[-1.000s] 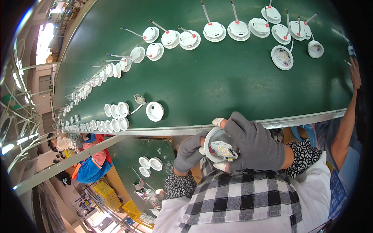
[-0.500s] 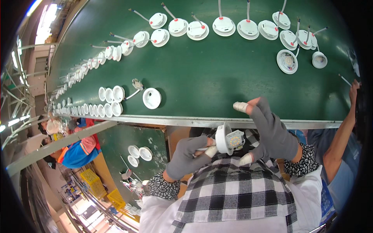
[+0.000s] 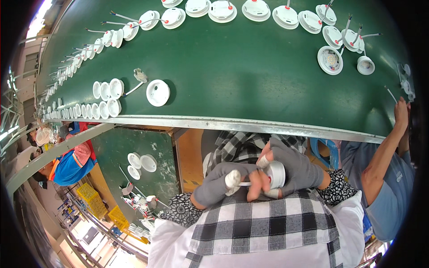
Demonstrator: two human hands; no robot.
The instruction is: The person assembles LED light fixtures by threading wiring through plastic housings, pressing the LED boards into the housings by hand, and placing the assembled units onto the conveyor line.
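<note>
Low in front of my body, both hands meet at a white round downlight [image 3: 279, 173]. My right hand [image 3: 295, 166], in a grey fingerless glove, wraps round its far and right side. Bare fingers of my left hand [image 3: 223, 181], gloved alike and with white tape on a finger, close at the downlight's back, where a short white cable comes out. The front of the light is turned into my right palm and hidden. On the green worktop [image 3: 232, 67] beyond, a white housing [image 3: 158, 93] lies beside an LED board [image 3: 140, 75] on a cable.
Rows of white downlights [image 3: 223, 11] with cables line the worktop's far side and left. A metal edge rail [image 3: 178, 120] runs before me. At right a co-worker's arm [image 3: 380, 165] reaches over it. A lower side table [image 3: 156, 138] holds white rings [image 3: 148, 163]; yellow crates [image 3: 91, 198] stand beyond.
My right hand has come down from above the worktop edge and closed round the downlight. The LED board that showed at its front is now hidden. The view has shifted, moving the worktop up and left.
</note>
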